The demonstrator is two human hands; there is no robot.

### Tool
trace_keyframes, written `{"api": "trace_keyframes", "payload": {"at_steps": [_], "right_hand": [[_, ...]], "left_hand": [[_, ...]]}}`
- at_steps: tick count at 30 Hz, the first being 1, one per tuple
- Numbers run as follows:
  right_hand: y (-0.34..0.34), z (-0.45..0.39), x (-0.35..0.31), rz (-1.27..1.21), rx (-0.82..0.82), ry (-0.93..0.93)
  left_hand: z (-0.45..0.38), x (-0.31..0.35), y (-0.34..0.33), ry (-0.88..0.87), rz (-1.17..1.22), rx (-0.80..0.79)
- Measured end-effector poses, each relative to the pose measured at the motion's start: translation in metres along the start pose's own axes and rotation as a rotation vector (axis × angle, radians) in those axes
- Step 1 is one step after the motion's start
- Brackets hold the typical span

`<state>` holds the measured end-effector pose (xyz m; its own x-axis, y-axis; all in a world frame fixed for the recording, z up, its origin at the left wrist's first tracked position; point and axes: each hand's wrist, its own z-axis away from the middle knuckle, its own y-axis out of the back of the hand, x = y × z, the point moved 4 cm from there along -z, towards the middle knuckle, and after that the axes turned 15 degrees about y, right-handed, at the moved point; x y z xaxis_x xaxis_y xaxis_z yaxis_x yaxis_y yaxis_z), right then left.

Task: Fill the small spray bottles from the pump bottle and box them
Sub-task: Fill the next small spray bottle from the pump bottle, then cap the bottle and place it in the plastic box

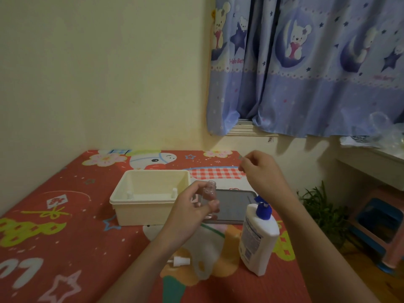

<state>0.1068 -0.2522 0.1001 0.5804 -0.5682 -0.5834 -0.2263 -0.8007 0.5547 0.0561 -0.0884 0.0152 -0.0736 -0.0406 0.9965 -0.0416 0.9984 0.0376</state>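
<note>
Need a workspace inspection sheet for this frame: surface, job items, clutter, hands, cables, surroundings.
Surface: red cartoon-print mat.
Job's things: clear small bottle, uncapped, in left hand; white pump bottle upright at right; cream box with two white spray tops showing inside; loose spray top on the mat.
Clutter: grey tray behind the hands.
Hands: left hand grips the bottle; right hand pinches something small, unclear.
Cables: nothing seen.
Surroundings: blue bear curtain, stool, plant.
</note>
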Motion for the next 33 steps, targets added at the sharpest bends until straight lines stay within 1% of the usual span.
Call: {"api": "trace_keyframes", "payload": {"at_steps": [3, 5, 10, 15, 17, 19, 22, 30, 33], "right_hand": [[-0.013, 0.003, -0.015, -0.046, 0.032, 0.100], [-0.028, 0.005, -0.019, -0.086, -0.040, 0.103], [-0.080, 0.026, -0.008, -0.045, -0.413, 0.037], [-0.128, 0.063, 0.001, 0.040, -0.825, 0.085], [-0.141, 0.076, 0.006, 0.108, -0.942, 0.087], [-0.151, 0.086, 0.007, 0.152, -1.012, 0.098], [-0.164, 0.096, 0.004, 0.155, -1.045, 0.116], [-0.171, 0.101, 0.003, 0.145, -0.990, 0.143], [-0.164, 0.092, 0.004, 0.112, -0.912, 0.134]], "left_hand": [[0.001, 0.001, 0.015, -0.019, 0.027, 0.077], [0.002, 0.002, 0.027, -0.033, 0.050, 0.119], [0.009, 0.002, 0.052, -0.030, 0.119, 0.179], [0.017, 0.000, 0.067, -0.014, 0.107, 0.203], [0.020, -0.002, 0.072, -0.012, 0.096, 0.213], [0.022, -0.004, 0.075, -0.007, 0.090, 0.220], [0.025, -0.006, 0.082, 0.000, 0.084, 0.236], [0.031, -0.008, 0.088, 0.006, 0.075, 0.239], [0.031, -0.010, 0.090, 0.015, 0.091, 0.242]]}}
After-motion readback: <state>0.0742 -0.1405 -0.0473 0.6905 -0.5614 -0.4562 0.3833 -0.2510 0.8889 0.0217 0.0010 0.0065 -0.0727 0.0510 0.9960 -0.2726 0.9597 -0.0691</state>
